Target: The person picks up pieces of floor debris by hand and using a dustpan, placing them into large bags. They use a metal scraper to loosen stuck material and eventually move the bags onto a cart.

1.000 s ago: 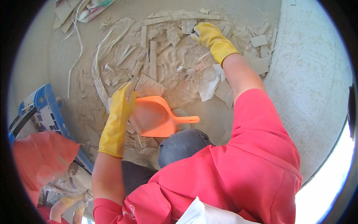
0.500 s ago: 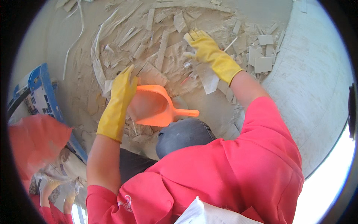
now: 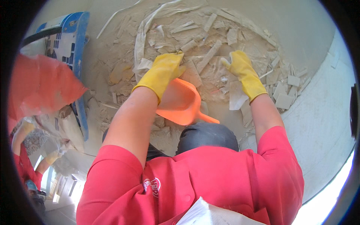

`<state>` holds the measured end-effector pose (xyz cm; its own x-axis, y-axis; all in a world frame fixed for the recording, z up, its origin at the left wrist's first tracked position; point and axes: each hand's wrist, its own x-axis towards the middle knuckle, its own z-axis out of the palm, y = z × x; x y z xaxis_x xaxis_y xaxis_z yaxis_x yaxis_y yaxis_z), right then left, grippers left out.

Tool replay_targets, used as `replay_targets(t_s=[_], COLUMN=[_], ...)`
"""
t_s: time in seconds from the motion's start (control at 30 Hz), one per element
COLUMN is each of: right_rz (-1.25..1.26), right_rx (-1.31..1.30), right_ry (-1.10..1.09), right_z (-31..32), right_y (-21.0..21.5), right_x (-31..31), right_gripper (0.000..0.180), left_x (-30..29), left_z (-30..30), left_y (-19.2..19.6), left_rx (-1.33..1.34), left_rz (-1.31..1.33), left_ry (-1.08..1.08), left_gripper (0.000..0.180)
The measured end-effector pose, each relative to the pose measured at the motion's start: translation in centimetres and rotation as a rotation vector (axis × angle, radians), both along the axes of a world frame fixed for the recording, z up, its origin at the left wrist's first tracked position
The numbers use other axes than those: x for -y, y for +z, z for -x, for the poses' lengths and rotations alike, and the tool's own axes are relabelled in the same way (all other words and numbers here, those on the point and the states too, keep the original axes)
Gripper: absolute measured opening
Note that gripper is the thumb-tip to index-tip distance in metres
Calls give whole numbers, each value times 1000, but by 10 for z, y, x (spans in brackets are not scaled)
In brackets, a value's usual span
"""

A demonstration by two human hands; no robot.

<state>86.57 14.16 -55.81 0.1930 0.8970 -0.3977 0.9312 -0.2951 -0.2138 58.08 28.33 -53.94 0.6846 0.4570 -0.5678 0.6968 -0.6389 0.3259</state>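
Seen from above, looking down over a red shirt (image 3: 210, 180) and a dark knee (image 3: 208, 135). Left hand (image 3: 162, 73) in a yellow rubber glove, fingers curled over the rim of an orange plastic dustpan (image 3: 180, 102), grip closed on it, scoop tilted with its mouth toward a heap of rubble. Dustpan handle (image 3: 208, 119) pointing toward the knee, free of either hand. Right hand (image 3: 243, 72) in a matching yellow glove, fingers spread and loosely bent, grip wide, holding nothing, resting on the pale debris pile (image 3: 210, 45) just beyond the dustpan. Pile made of broken tile strips, plaster flakes and dust, spread over a dusty floor (image 3: 303, 33), with square tile pieces (image 3: 285, 99) scattered at the right edge. At far left, a blue plastic crate (image 3: 73, 41) beside a red-orange sack (image 3: 41, 86). At lower left, another person's arm (image 3: 22, 135) in a yellow glove, well apart from the dustpan. White paper (image 3: 213, 215) at the bottom edge against the shirt.
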Motion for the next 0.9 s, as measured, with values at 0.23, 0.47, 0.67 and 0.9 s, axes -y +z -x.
replay_targets(t_s=[0.23,0.47,0.67,0.9], right_rz=[295,-562,-41,83], right_rx=[-157,38,-39,-132], right_ry=[-63,54,-37,-85], right_z=[6,40,37,38], right_y=[-12,-37,-36,-7], right_x=[46,84,58,53], right_gripper=[48,36,35,40], left_x=[11,28,32,24], left_z=[-6,2,8,-1], left_y=[11,-25,-39,-19], left_rx=[-167,68,82,108], left_rz=[153,-66,-25,-14], left_ry=[-12,-64,-91,-89], left_gripper=[59,52,56,51])
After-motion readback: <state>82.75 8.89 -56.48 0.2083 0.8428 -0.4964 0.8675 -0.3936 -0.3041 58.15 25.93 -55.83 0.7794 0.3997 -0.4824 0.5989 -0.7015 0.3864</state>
